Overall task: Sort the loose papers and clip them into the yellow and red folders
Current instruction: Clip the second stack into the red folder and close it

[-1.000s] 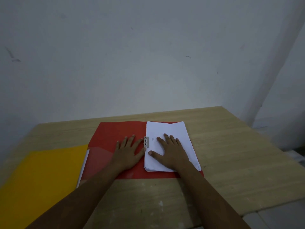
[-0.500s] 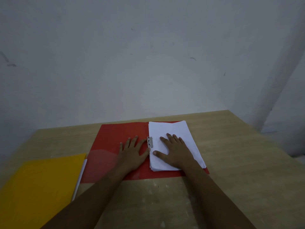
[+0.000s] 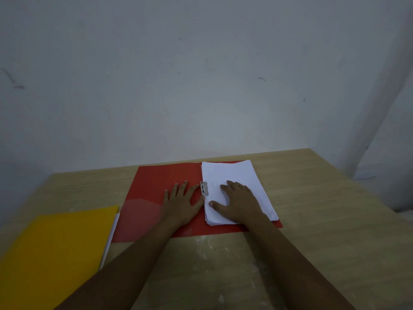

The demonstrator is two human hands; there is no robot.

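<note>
Dimness hides much of what we look at. The yellow folder [image 3: 55, 249] is cut off by the left and bottom edges, and only a thin white strip of paper shows along its right side. We cannot read the faint marks on the top sheet of the paper stack [image 3: 232, 175], nor make out how the small metal clip [image 3: 204, 188] sits on it; it lies at the stack's left edge, by the fold of the red folder [image 3: 156, 182]. The folder's right half is almost wholly covered by the stack, with only a red rim showing below and to the right.

Our left hand [image 3: 181, 203] lies flat on the open left half of the red folder, fingers spread and straight, thumb tip just beside the stack's edge below the clip. Our right hand [image 3: 237, 201] rests flat on the stack, fingers straight, thumb out toward the clip. Neither hand grasps anything. Everything sits on a wooden table [image 3: 324, 220] against a grey wall [image 3: 201, 74].
</note>
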